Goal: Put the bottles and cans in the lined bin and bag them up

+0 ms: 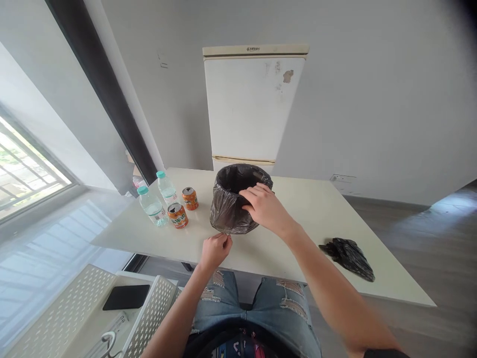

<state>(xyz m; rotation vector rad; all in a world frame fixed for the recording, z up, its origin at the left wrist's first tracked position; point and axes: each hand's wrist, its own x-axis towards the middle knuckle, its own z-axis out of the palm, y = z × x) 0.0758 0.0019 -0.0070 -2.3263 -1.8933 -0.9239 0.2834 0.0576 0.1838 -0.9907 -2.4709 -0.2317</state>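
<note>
A bin lined with a black plastic bag (233, 211) stands on the pale table in front of me, the bag folded over its rim and hanging down the outside. My left hand (216, 251) is closed in a pinch on the bag's lower edge at the near side. With my right hand (264, 206) I grip the rim at the near right, fingers over the top and thumb outside on the bag. The bin itself is hidden under the plastic.
Left of the bin stand two orange cans (178, 216) and two clear bottles with green caps (152, 206). A crumpled black bag (350, 256) lies at the table's right. Below left, a white perforated basket (70, 303) holds a dark phone (126, 297). Behind is a fridge (249, 109).
</note>
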